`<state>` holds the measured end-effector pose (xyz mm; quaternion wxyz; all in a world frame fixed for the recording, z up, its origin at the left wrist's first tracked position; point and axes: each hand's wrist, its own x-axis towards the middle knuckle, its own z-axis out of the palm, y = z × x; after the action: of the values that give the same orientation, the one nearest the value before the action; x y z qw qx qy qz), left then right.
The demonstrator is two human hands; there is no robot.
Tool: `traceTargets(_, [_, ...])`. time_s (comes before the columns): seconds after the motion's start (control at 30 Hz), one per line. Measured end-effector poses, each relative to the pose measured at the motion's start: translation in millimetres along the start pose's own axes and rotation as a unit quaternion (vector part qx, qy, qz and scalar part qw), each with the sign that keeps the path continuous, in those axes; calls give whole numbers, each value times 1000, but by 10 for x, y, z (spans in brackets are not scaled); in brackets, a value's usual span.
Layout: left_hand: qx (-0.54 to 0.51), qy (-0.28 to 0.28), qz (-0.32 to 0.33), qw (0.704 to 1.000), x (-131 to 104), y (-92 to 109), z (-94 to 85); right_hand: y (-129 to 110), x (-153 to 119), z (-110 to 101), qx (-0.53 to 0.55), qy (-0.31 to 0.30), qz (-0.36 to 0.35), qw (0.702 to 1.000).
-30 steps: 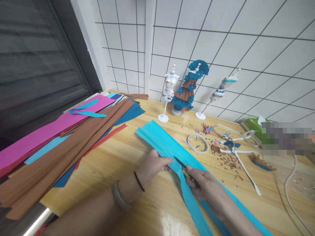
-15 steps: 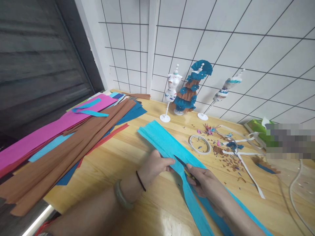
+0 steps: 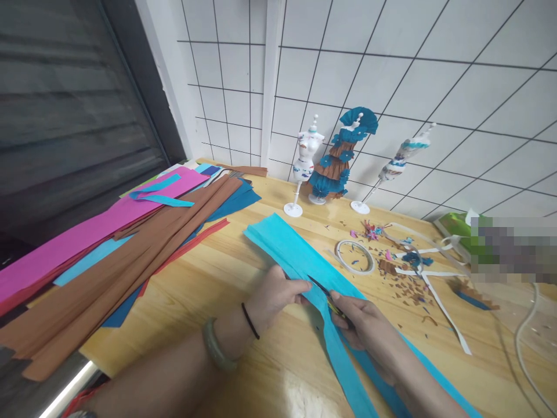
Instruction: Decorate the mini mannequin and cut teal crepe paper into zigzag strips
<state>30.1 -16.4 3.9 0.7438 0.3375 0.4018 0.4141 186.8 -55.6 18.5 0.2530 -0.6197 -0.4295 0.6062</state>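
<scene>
A long sheet of turquoise crepe paper point(image 3: 278, 238) runs from mid-table down to the lower right. My left hand point(image 3: 281, 290) pinches its near edge between thumb and fingers, with the thumb on top. In my right hand point(image 3: 357, 319) is a pair of scissors point(image 3: 319, 285) with dark blades and a partly hidden yellow and black handle. The blades lie in a lengthwise slit, just right of my left thumb. A cut strip point(image 3: 337, 363) hangs off along the near side, passing left of my right hand.
Brown crepe paper point(image 3: 174, 249) and pink paper point(image 3: 96, 232) are piled at left. White mannequins point(image 3: 308, 148) and a dressed one point(image 3: 342, 157) stand at the back. A tape roll point(image 3: 354, 257), paper scraps point(image 3: 413, 290) and a white cable point(image 3: 522, 337) lie to the right.
The scissor blades have closed somewhat and look narrower in the slit. Both hands keep nearly the same place. The whole view has shifted very slightly.
</scene>
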Motion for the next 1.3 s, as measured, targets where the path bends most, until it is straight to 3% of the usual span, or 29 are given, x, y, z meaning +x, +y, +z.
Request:
traceTargets(0.8, [13, 5, -7, 1000, 2, 6, -5, -26, 38, 19, 3, -3, -7, 1000])
traceTargets(1.0, [-24, 40, 21, 999, 28, 27, -36, -37, 38, 20, 0, 10, -2, 1000])
traceTargets(1.3, [-7, 20, 20, 1000, 15, 51, -30, -70, 57, 32, 3, 3, -9, 1000])
